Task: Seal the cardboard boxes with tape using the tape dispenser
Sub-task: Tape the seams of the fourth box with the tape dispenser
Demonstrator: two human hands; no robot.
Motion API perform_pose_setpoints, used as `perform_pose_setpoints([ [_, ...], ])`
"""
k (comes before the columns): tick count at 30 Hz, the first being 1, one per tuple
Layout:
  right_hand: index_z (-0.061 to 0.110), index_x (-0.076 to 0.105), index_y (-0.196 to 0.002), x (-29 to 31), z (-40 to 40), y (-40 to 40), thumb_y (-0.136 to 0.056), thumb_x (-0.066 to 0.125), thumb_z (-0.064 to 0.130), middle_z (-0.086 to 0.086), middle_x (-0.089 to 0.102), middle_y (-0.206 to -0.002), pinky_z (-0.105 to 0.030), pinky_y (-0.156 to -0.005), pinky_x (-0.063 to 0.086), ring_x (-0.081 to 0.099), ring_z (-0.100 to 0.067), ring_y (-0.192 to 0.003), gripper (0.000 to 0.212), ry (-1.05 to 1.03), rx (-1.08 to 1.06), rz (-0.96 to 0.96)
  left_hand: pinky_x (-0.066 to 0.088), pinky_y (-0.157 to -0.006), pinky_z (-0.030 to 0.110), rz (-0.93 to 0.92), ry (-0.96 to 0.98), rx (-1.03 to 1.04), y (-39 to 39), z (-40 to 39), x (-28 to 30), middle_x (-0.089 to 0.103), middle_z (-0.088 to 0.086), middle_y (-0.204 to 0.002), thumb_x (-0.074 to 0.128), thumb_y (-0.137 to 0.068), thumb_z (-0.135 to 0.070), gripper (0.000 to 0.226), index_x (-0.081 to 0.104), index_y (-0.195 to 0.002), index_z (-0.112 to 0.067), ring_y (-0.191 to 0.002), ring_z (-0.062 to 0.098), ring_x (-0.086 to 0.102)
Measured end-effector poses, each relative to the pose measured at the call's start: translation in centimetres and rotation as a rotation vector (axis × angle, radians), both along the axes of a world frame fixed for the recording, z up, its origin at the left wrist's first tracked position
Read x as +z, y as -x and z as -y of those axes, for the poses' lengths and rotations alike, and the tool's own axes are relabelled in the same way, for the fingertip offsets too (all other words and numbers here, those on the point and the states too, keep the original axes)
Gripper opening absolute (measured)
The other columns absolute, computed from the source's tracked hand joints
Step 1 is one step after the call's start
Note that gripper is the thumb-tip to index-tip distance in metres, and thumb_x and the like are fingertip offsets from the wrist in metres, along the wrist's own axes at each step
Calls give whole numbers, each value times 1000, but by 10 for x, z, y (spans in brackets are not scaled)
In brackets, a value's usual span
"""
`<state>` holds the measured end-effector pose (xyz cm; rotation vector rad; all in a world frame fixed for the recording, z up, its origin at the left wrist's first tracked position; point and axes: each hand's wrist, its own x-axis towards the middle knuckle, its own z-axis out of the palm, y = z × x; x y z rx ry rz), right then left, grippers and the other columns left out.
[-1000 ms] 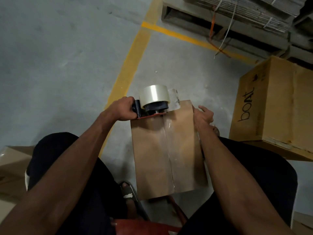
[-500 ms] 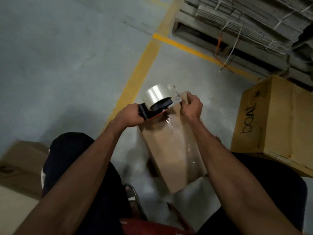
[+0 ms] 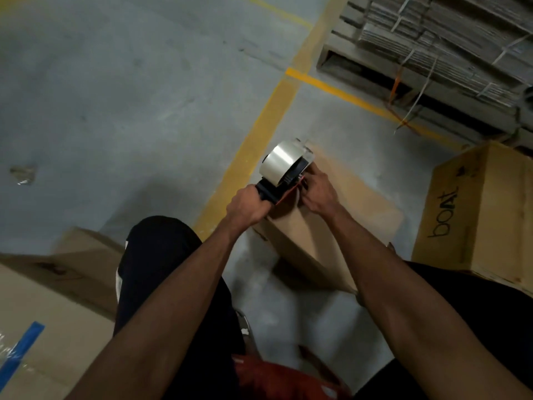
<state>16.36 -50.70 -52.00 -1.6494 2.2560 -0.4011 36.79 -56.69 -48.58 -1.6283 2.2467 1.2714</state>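
Head view: the left hand [image 3: 248, 207] grips the dark handle of the tape dispenser [image 3: 284, 173], whose clear tape roll [image 3: 278, 163] sits at the far corner of a plain cardboard box [image 3: 331, 226] tilted on the concrete floor [image 3: 115, 111] between the person's knees. The right hand [image 3: 318, 192] lies on the box just beside the dispenser, fingers bent toward its red edge; whether they pinch anything cannot be told. A printed carton [image 3: 484, 209] stands to the right.
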Motion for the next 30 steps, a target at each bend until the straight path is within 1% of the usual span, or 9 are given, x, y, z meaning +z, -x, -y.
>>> perform_pose_setpoints([
  [2,15,70,-119,3,0,-2,-89,65,21,-5,45,-150,-45,-97,50,62,-42,-111,31,-118,11,-64,42,-63,31,13,2,-6,-10,-4,-1,65,11,-92,47,-65,-40,41,57,-94,-13,-74,31,57],
  [5,20,56,-142,5,6,-3,-91,68,21,2,30,-162,-50,-107,46,55,-34,-129,52,-179,-5,-47,43,-65,33,42,-4,11,-39,-17,-2,63,13,-94,47,-69,-40,37,55,-93,-13,-73,30,52],
  [10,27,8,-165,24,0,-21,-99,56,46,1,3,-172,-64,-121,19,8,-28,-157,83,-358,-2,-45,51,-71,34,44,-56,133,-77,-41,2,63,8,-91,53,-79,-33,28,60,-100,-16,-82,31,61],
  [17,19,22,-162,15,-34,-84,-50,77,77,0,12,-169,-63,-122,7,-3,-31,-157,138,-274,43,137,54,-75,36,-10,-70,154,-68,-46,14,64,9,-93,51,-71,-36,31,58,-94,-16,-81,31,60],
  [19,20,27,-160,13,-36,-85,-51,87,64,-3,18,-167,-63,-123,14,3,-34,-157,132,-235,14,98,55,-74,36,-18,-79,161,-68,-46,14,65,9,-92,50,-69,-35,33,59,-94,-16,-81,31,61],
  [22,15,49,-147,15,-38,-83,-62,84,30,-9,30,-163,-64,-117,26,15,-38,-155,93,-148,-6,44,51,-70,34,-23,-85,187,-67,-48,14,63,8,-92,55,-75,-31,25,57,-95,-15,-83,33,61],
  [25,20,64,-134,18,-41,-81,-64,71,36,-4,38,-160,-60,-116,31,25,-37,-151,72,-90,-23,78,51,-70,35,-48,-94,215,-63,-49,13,63,8,-92,58,-84,-23,17,57,-97,-14,-83,32,61],
  [27,28,71,-119,17,-45,-76,-67,68,44,4,46,-153,-49,-107,45,43,-31,-139,54,10,-81,88,49,-69,34,-75,-115,226,-58,-56,11,64,8,-93,59,-85,-25,20,59,-100,-12,-83,32,61],
  [30,28,72,-116,14,-46,-64,-61,67,51,6,48,-147,-42,-94,55,53,-26,-127,60,21,-114,87,53,-72,36,-90,-142,268,-52,-73,6,67,9,-98,58,-77,-34,37,62,-107,-13,-84,33,63],
])
